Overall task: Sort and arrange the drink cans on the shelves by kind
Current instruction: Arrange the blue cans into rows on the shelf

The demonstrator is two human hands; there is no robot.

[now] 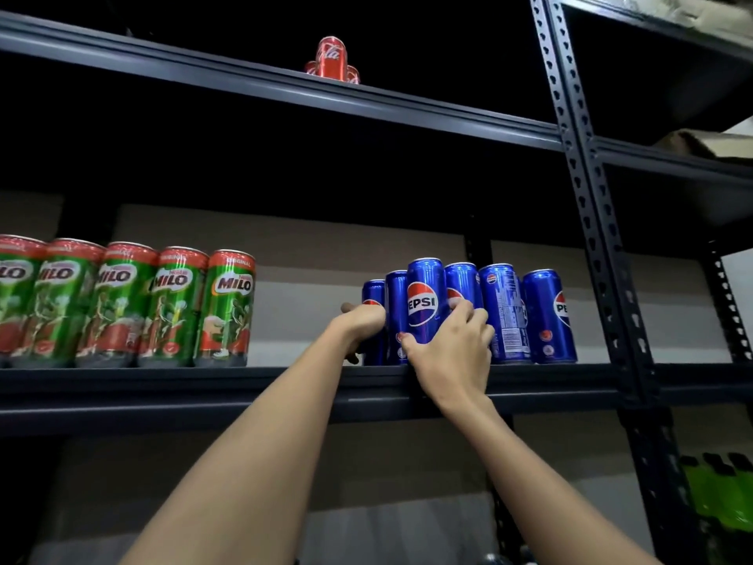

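Observation:
Several blue Pepsi cans (546, 316) stand bunched at the right of the middle shelf (285, 381). My right hand (452, 352) grips the front Pepsi can (423, 299), thumb on its left side and fingers round its right. My left hand (362, 324) wraps round the leftmost Pepsi can (373, 291), hiding most of it. A row of several green Milo cans (122, 303) lines the left of the same shelf. Red Coca-Cola cans (332, 59) sit on the shelf above.
A bare gap lies on the middle shelf between the Milo and Pepsi groups. A perforated black upright post (591, 197) bounds the bay on the right. Green bottles (717, 491) stand low in the neighbouring bay. The upper shelf edge (244, 81) overhangs.

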